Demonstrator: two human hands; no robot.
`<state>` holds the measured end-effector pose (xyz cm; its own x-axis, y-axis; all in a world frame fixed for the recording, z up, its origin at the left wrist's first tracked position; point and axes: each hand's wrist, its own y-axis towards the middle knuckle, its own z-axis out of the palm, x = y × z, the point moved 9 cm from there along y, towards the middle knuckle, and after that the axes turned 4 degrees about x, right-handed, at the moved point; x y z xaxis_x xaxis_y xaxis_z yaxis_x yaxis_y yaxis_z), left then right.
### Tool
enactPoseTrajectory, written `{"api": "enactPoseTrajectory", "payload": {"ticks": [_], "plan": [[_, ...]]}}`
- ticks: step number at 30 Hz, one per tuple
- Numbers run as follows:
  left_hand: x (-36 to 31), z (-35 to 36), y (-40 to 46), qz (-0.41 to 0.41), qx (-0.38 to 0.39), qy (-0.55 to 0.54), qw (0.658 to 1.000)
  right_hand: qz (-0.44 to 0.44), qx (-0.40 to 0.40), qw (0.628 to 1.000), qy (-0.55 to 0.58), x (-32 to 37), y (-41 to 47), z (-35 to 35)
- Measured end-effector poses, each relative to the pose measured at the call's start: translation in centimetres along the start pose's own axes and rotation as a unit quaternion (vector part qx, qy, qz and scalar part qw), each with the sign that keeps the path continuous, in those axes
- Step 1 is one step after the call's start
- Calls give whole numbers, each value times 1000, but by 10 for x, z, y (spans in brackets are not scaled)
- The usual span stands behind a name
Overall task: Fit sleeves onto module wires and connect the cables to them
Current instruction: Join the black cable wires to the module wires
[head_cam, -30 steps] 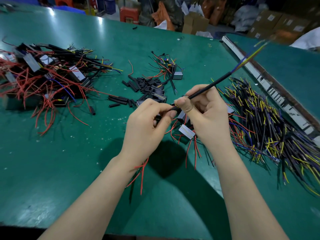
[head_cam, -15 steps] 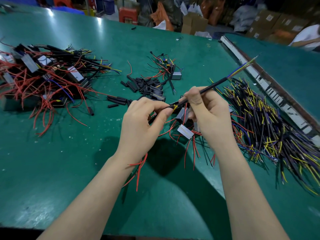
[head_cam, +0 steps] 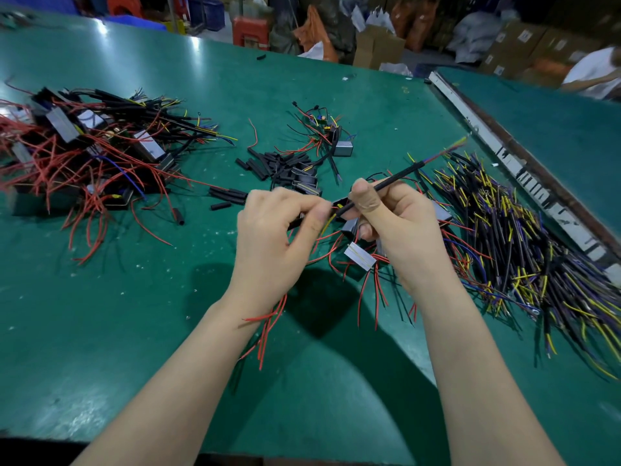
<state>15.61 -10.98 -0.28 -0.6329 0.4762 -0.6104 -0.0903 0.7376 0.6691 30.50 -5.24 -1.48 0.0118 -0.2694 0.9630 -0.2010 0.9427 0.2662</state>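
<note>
Centrally in the frame, the right hand (head_cam: 400,230) pinches a black cable (head_cam: 386,185); the left hand (head_cam: 272,237) pinches what appears to be its yellow wire (head_cam: 327,223), above the green table (head_cam: 100,314).

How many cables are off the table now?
1: the black cable, pinched in the right hand, its lower end by the module wires the left hand grips. The cable pile lies at right. Palms may hide more.

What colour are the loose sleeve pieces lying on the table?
Black sleeve pieces, clearest in the head view.
</note>
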Motion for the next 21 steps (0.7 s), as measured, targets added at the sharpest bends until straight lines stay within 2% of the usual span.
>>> {"api": "enactPoseTrajectory", "payload": {"ticks": [2, 4, 5, 7, 8, 9, 12, 17, 19, 21], "plan": [[12, -12, 2, -47, -59, 7, 997, 6, -11, 1000, 19, -2, 0, -2], [39, -22, -1, -152, -110, -43, 981, 5, -27, 999, 19, -2, 1, -4], [55, -20, -3, -218, -110, -91, 965, 3, -34, 999, 15, -2, 1, -6], [80, -2, -11, -345, -65, -223, 909, -3, -49, 999, 2, -2, 1, -8], [85, 9, -13, -379, -39, -276, 882, -7, -56, 998, -4, -1, 0, -9], [84, 14, -14, -386, -22, -299, 873, -11, -63, 998, -7, -1, 0, -10], [68, 6, -6, -297, -30, -272, 915, -29, -93, 995, -14, 0, -2, -15], [25, -7, 2, -88, -17, -120, 989, -53, -146, 987, -33, 4, -5, -22], [4, -3, 1, 8, 3, -34, 999, -67, -160, 984, -35, 6, -7, -23], [-4, 5, -3, 52, 24, 9, 998, -80, -168, 982, -43, 9, -8, -25]]}}
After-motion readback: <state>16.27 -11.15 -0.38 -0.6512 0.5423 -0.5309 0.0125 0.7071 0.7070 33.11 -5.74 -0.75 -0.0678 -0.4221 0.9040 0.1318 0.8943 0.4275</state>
